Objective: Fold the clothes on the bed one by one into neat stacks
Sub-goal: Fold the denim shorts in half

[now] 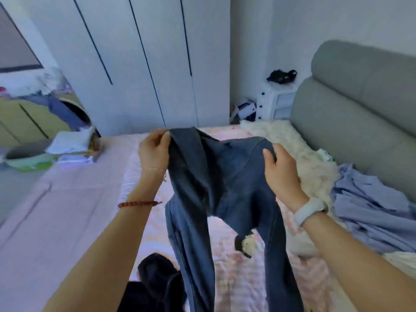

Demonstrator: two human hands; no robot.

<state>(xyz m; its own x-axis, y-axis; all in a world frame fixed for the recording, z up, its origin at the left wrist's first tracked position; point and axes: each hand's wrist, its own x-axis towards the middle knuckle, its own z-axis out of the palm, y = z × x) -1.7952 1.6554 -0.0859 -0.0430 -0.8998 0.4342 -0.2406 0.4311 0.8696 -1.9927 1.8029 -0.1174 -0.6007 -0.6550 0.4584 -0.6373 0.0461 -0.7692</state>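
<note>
In the head view we read no brand, label or writing anywhere. We held blue-grey trousers [216, 188] up above the pink bed [74, 210], their smooth, matte fabric creased at the waist and the two legs hanging down out of frame. Our left hand [154, 150] had its fingers pinched shut on one waistband corner; our right hand [281, 172] had its thumb pressed over the other side, the remaining fingers hidden behind the cloth. A crumpled pale-blue garment [371, 210] lay near the padded grey headboard [360, 109], beside a fluffy cream blanket [292, 149]. Black clothing [157, 282] lay below, partly cut off. A blurred folded stack [74, 147] sat at the far edge.
</note>
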